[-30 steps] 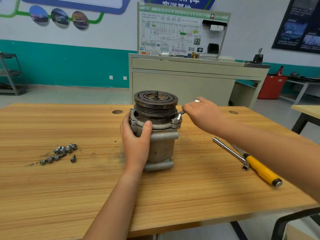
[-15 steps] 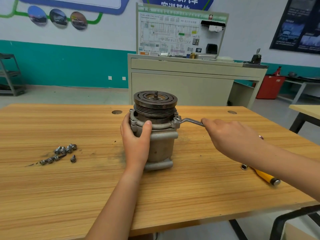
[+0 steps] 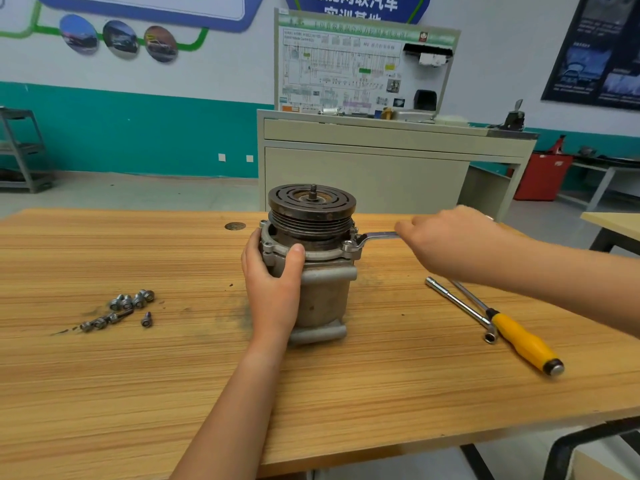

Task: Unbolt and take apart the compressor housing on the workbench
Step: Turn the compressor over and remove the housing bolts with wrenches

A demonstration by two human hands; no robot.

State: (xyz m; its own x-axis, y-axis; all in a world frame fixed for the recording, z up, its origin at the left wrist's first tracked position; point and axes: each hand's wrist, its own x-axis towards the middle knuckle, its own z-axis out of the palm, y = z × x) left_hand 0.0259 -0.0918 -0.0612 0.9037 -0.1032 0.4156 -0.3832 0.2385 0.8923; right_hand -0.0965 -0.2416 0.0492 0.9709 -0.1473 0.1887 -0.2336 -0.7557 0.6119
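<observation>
The grey metal compressor (image 3: 323, 296) stands upright in the middle of the wooden workbench (image 3: 138, 375), with a dark grooved pulley (image 3: 311, 206) on top. My left hand (image 3: 273, 282) grips its left side just under the flange, thumb across the front. A steel wrench (image 3: 375, 237) sits on a bolt at the flange's right lug. My right hand (image 3: 450, 240) holds the wrench's handle out to the right of the compressor.
Several loose bolts (image 3: 121, 308) lie on the bench at the left. A socket extension bar (image 3: 460, 308) and a yellow-handled screwdriver (image 3: 519, 337) lie at the right. A beige cabinet (image 3: 381, 168) with a wiring panel stands behind the bench.
My right hand swung the wrench handle toward me and to the right, then back a little away. The left hand kept its hold on the compressor.
</observation>
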